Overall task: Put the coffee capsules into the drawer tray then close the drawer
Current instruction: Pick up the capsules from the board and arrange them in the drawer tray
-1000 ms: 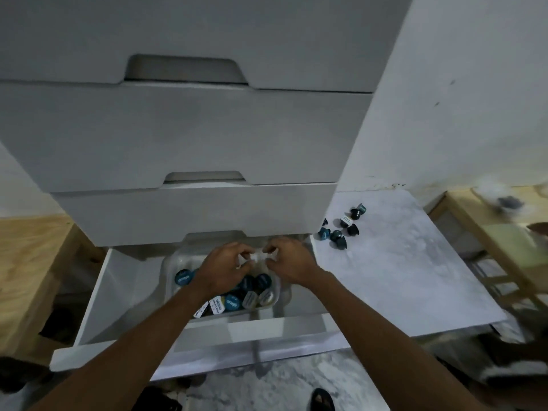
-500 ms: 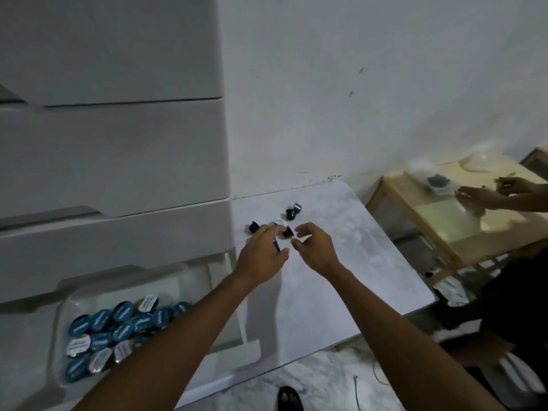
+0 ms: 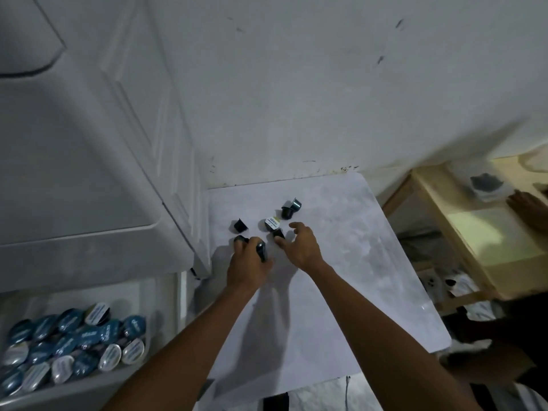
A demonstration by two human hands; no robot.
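A scuffed white wall (image 3: 326, 84) is filling the upper part of the head view. A white drawer unit (image 3: 89, 143) is standing against it on the left. Beside the unit, a pale marbled bench (image 3: 341, 292) is running back to the wall. At the lower left the bottom drawer (image 3: 89, 393) is standing open. A clear tray (image 3: 74, 295) is sitting inside it. A heap of capsules (image 3: 74, 342) with blue and silver lids is lying in the tray.

To the right of the bench a light wooden table (image 3: 474, 247) is standing. Another person's hand (image 3: 530, 212) is resting on it at the frame edge.

Both hands are reaching over the far part of the bench, close together. The left hand (image 3: 247, 265) is curling its fingers and pinching a dark capsule (image 3: 261, 250) against the thumb. A second dark capsule (image 3: 240, 239) is showing at its fingertips, though whether it is being held cannot be told. The right hand (image 3: 299, 247) is hovering with fingers spread, its thumb tip touching a black capsule (image 3: 278, 234) on the bench.

Just beyond the fingers, a white-lidded capsule (image 3: 272, 223) is lying on the bench. A lone capsule (image 3: 239, 225) is lying on its side nearer the drawer unit. A pair of capsules (image 3: 292, 207) is lying touching each other farther back.
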